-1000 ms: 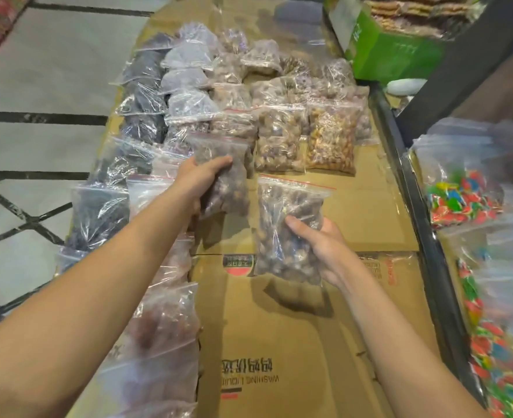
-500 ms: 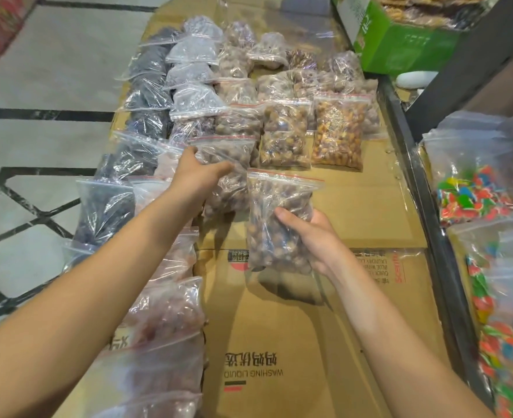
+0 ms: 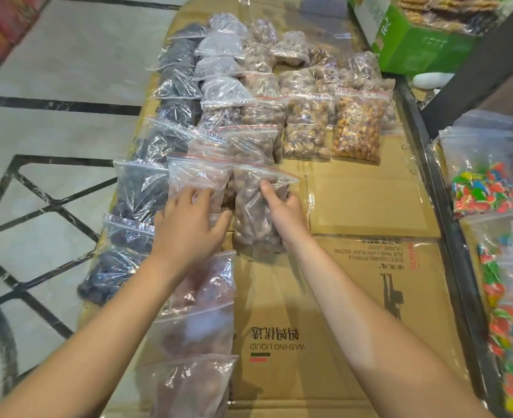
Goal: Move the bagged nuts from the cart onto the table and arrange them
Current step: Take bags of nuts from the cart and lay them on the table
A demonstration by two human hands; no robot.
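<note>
My two bare arms and hands, seen from above

My left hand [image 3: 189, 224] and my right hand [image 3: 282, 211] are both uncovered: I wear no gloves, and I can see no rings on the fingers that show. My wrists carry no watch, strap or bracelet. Both forearms are bare all the way down to the bottom edge of the view, with no sleeve or cuff anywhere along them. My fingernails look short and unpainted, though they are small and slightly blurred, so I cannot tell more than that.
</note>
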